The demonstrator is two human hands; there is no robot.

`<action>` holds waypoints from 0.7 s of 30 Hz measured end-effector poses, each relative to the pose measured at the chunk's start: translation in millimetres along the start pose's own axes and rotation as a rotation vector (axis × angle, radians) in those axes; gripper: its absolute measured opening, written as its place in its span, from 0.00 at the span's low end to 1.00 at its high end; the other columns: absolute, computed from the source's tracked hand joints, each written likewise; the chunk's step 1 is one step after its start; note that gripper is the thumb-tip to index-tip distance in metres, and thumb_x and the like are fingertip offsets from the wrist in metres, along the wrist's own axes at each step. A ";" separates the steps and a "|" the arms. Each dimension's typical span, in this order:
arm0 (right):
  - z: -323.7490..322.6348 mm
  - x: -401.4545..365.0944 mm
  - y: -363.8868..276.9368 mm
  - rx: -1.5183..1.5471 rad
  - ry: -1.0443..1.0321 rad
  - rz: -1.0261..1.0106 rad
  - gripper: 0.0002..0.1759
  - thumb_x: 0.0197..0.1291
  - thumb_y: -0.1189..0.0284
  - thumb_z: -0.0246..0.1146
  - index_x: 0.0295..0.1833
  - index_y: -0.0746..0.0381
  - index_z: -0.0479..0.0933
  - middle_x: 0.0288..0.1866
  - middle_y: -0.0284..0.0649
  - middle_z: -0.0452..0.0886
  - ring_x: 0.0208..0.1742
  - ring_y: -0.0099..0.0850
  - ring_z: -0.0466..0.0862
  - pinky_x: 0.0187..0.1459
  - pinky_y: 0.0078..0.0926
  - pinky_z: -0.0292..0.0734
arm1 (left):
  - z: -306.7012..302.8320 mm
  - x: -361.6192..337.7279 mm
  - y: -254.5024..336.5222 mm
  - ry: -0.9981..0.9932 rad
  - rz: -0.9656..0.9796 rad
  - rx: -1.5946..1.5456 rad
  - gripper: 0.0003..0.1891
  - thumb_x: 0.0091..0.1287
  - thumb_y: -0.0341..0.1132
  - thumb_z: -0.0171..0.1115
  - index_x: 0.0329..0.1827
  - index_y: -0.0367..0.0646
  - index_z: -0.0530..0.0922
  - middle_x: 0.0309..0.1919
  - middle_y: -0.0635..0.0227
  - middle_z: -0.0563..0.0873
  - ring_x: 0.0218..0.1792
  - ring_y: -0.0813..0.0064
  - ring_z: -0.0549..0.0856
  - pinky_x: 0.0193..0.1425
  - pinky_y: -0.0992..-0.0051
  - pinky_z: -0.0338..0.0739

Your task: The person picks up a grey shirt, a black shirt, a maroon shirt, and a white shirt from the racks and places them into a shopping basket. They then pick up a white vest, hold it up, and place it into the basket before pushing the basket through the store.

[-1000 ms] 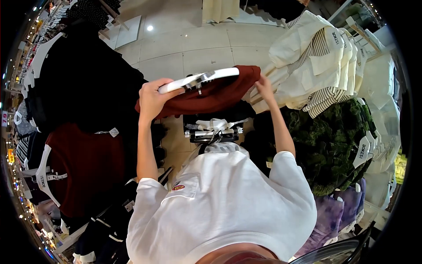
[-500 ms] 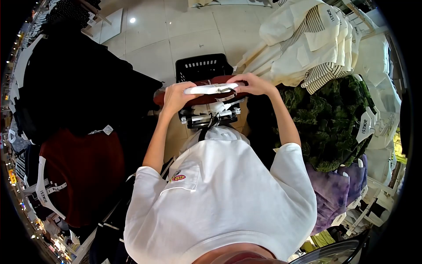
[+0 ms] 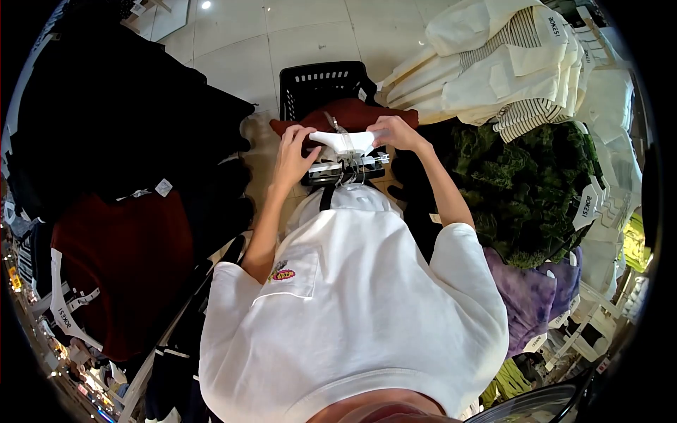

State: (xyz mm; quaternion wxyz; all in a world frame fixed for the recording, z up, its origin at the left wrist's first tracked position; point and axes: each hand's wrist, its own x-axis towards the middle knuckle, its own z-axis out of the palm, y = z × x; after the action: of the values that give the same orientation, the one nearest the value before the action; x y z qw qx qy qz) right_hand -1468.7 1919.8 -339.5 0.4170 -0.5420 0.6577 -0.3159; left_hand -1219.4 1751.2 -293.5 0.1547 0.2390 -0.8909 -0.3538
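Between my two hands is a white clothes hanger (image 3: 343, 142), its hook turned toward my body. My left hand (image 3: 290, 156) is closed at the hanger's left end, with fingertips on top and thumb below. My right hand (image 3: 397, 132) pinches the right end. Just beyond the hanger, a dark red garment (image 3: 360, 113) is bunched across the near side of a black basket (image 3: 284, 92). Whether it is still on the hanger is hard to tell. Under my hands, more hangers with clips (image 3: 324, 168) and metal hooks lie together.
Black garments (image 3: 127, 113) and a dark red top (image 3: 127, 261) hang on my left. On my right hang cream clothes (image 3: 486, 70), green ruffled pieces (image 3: 529, 190) and purple tie-dye garments (image 3: 525, 292). Pale floor tiles (image 3: 310, 35) lie ahead.
The hanger has tipped so its broad side shows, and my hands have come closer together. The red garment now lies beyond the hanger rather than around it. The view has shifted slightly.
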 end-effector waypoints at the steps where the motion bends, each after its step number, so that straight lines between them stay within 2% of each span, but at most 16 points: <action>1: 4.2 0.7 6.7 -0.030 0.009 -0.010 0.21 0.40 0.73 0.73 0.45 0.62 0.82 0.36 0.47 0.80 0.39 0.44 0.79 0.43 0.35 0.73 | 3.6 -7.6 -5.6 -0.035 -0.084 -0.068 0.17 0.53 0.32 0.68 0.46 0.42 0.77 0.41 0.62 0.78 0.44 0.60 0.79 0.50 0.66 0.74; 3: 12.4 3.7 17.2 -0.059 0.014 -0.023 0.22 0.41 0.73 0.72 0.46 0.64 0.81 0.36 0.47 0.80 0.40 0.45 0.79 0.44 0.35 0.73 | 9.5 -21.9 -13.8 -0.128 -0.181 -0.167 0.15 0.55 0.36 0.69 0.43 0.41 0.78 0.38 0.62 0.79 0.43 0.62 0.80 0.48 0.67 0.74; 6: 21.5 10.3 26.9 -0.085 -0.017 -0.001 0.21 0.41 0.72 0.71 0.46 0.61 0.82 0.35 0.47 0.79 0.39 0.45 0.78 0.43 0.37 0.73 | 18.7 -36.9 -23.8 -0.345 -0.196 -0.247 0.24 0.51 0.45 0.73 0.45 0.40 0.78 0.39 0.61 0.82 0.43 0.63 0.81 0.48 0.68 0.75; 8: 26.6 15.1 29.8 -0.254 -0.112 0.003 0.20 0.43 0.71 0.70 0.47 0.55 0.82 0.34 0.45 0.79 0.41 0.43 0.78 0.47 0.37 0.70 | 27.4 -44.2 -26.8 -0.405 -0.210 -0.252 0.27 0.49 0.48 0.74 0.47 0.40 0.78 0.40 0.60 0.82 0.43 0.63 0.82 0.48 0.68 0.75; 9: 29.9 17.1 31.6 -0.252 -0.114 0.003 0.20 0.43 0.71 0.70 0.47 0.55 0.82 0.34 0.45 0.79 0.41 0.43 0.78 0.47 0.37 0.70 | 31.5 -46.5 -26.6 -0.465 -0.219 -0.257 0.30 0.47 0.51 0.74 0.48 0.40 0.78 0.41 0.59 0.83 0.43 0.63 0.82 0.49 0.69 0.75; 11: 36.5 20.6 35.0 -0.281 -0.151 0.037 0.20 0.44 0.67 0.70 0.48 0.50 0.83 0.36 0.43 0.78 0.48 0.41 0.77 0.54 0.39 0.63 | 39.9 -50.0 -26.2 -0.525 -0.236 -0.279 0.32 0.46 0.53 0.75 0.49 0.41 0.78 0.41 0.59 0.83 0.43 0.62 0.82 0.49 0.69 0.75; 13: 40.4 23.6 34.5 -0.317 -0.152 0.044 0.20 0.45 0.69 0.69 0.49 0.49 0.82 0.36 0.41 0.78 0.48 0.40 0.76 0.55 0.38 0.62 | 48.7 -53.1 -24.6 -0.597 -0.231 -0.333 0.36 0.45 0.58 0.73 0.52 0.42 0.78 0.43 0.57 0.82 0.46 0.60 0.82 0.50 0.67 0.75; 14: 42.2 25.0 34.3 -0.353 -0.153 0.051 0.21 0.47 0.70 0.68 0.50 0.49 0.81 0.36 0.40 0.78 0.48 0.39 0.76 0.56 0.38 0.61 | 53.2 -54.5 -23.8 -0.597 -0.231 -0.333 0.36 0.45 0.58 0.73 0.52 0.42 0.78 0.43 0.57 0.82 0.46 0.60 0.82 0.50 0.67 0.75; 16: 45.5 29.0 34.4 -0.396 -0.141 0.029 0.20 0.47 0.71 0.68 0.50 0.48 0.82 0.36 0.40 0.78 0.48 0.39 0.76 0.55 0.38 0.62 | 57.8 -54.7 -20.0 -0.670 -0.203 -0.118 0.39 0.44 0.63 0.70 0.52 0.41 0.78 0.45 0.57 0.83 0.47 0.59 0.82 0.50 0.65 0.76; 17: 46.3 31.1 34.7 -0.439 -0.128 0.008 0.20 0.47 0.71 0.68 0.50 0.48 0.82 0.36 0.40 0.79 0.48 0.39 0.76 0.55 0.37 0.63 | 58.3 -53.9 -19.9 -0.689 -0.203 -0.104 0.35 0.46 0.60 0.70 0.49 0.40 0.79 0.42 0.54 0.84 0.44 0.57 0.82 0.48 0.65 0.75; 21: 43.6 35.4 33.1 -0.479 -0.113 0.028 0.20 0.47 0.73 0.67 0.49 0.48 0.82 0.37 0.41 0.79 0.48 0.39 0.77 0.55 0.37 0.64 | 60.3 -48.7 -20.8 -0.743 -0.219 -0.087 0.33 0.48 0.61 0.69 0.46 0.40 0.81 0.37 0.53 0.85 0.40 0.55 0.83 0.45 0.63 0.76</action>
State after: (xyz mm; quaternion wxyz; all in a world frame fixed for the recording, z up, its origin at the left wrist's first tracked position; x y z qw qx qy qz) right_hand -1447.1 1893.9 -395.3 0.3171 -0.6331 0.6968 -0.1144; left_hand -1198.8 1797.7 -355.6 -0.2071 0.1815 -0.8395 -0.4684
